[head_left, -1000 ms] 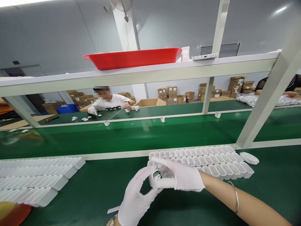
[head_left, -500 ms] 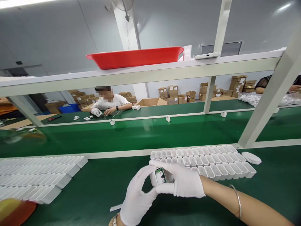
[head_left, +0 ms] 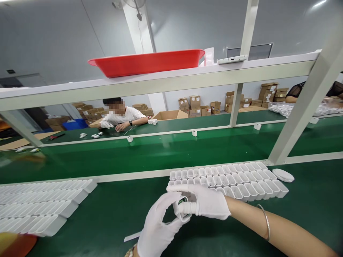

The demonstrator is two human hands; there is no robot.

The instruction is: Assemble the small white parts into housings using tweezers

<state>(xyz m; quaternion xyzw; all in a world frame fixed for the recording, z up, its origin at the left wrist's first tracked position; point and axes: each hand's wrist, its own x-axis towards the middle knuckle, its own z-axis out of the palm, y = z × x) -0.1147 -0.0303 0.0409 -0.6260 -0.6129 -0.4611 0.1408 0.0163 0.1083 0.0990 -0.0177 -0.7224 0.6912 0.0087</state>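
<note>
Both of my hands wear white gloves and meet above the near green worktop. My left hand [head_left: 160, 223] is closed around a small white plastic housing [head_left: 177, 210], its open end turned toward my right hand. Inside the opening a bit of green circuit board shows, mostly covered by fingers. My right hand [head_left: 206, 201] grips the housing too, its thumb at the opening and its forefinger along the top. Just behind them stand rows of open white housings [head_left: 252, 191]. A thin pale strip [head_left: 132, 236] sticks out beside my left wrist, partly hidden.
More white housings [head_left: 50, 210] lie in rows at left, near a red-yellow rounded object [head_left: 17, 244]. White oval pieces [head_left: 283, 175] lie at right. Beyond runs a green belt [head_left: 160, 153] with scattered small parts. Overhead, a shelf holds a red tray [head_left: 150, 63]. A co-worker [head_left: 123, 116] sits opposite.
My right thumb has moved to the housing's opening, covering most of the circuit board seen before. The housing has tilted, and the small parts on the belt have shifted slightly right.
</note>
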